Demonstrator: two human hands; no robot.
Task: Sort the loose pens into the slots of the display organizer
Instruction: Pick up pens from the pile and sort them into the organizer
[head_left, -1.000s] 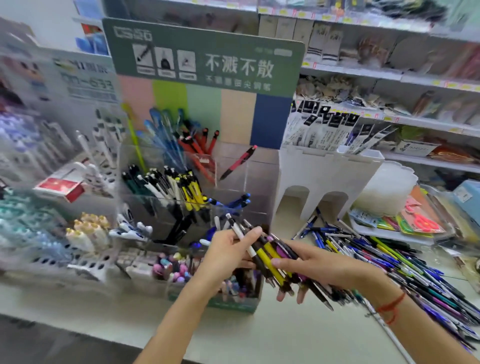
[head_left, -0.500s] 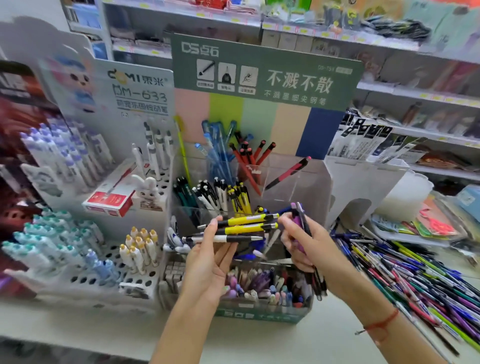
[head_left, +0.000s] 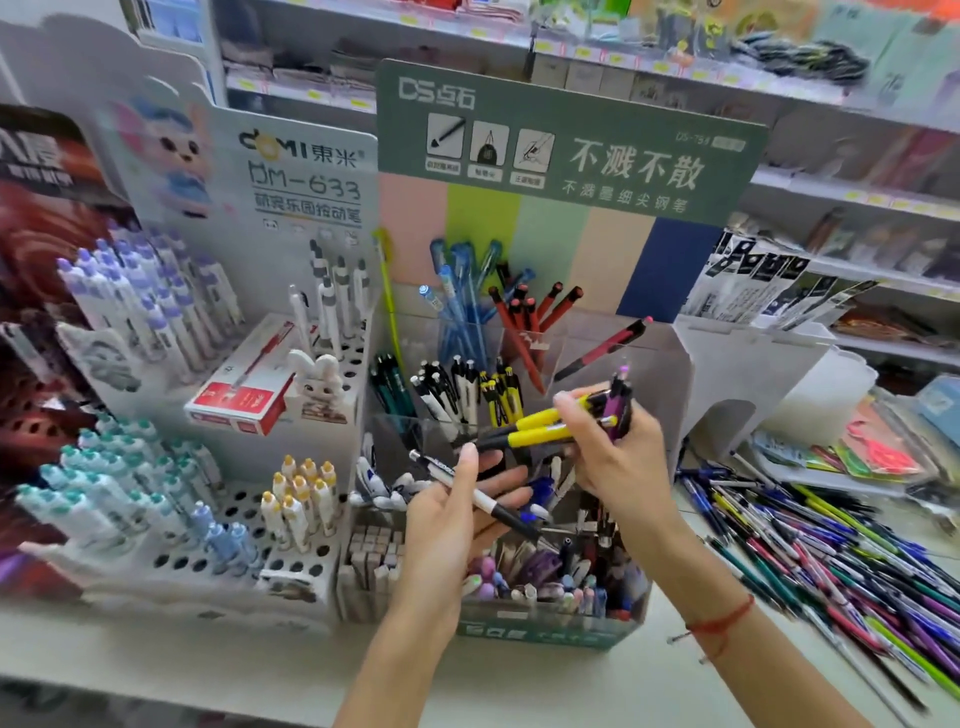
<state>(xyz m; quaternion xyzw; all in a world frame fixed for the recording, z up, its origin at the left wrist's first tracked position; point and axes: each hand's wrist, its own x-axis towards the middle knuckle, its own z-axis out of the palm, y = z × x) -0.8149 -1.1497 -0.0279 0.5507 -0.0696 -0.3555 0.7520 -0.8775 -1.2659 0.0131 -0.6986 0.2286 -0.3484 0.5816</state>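
Observation:
The clear display organizer (head_left: 660, 364) under a green sign holds blue, red, black-white and yellow pens in separate slots. My left hand (head_left: 457, 514) holds a white-and-black pen (head_left: 470, 488) across its fingers, in front of the organizer's lower slots. My right hand (head_left: 610, 452) grips two yellow-and-black pens (head_left: 535, 428) together with a purple pen (head_left: 621, 400), their tips pointing left above my left hand. A big pile of loose pens (head_left: 831, 561) lies on the counter to the right.
A white perforated stand (head_left: 234, 519) with white, blue and yellow-capped pens is at the left, with a red box (head_left: 244, 395) on it. A white cardboard riser (head_left: 748, 374) and a white tray (head_left: 826, 395) stand at the right. Store shelves run behind.
My right hand has taken the two yellow pens out of my left hand and lifted them. Only the white-and-black pen stays in my left hand. The view has shifted left.

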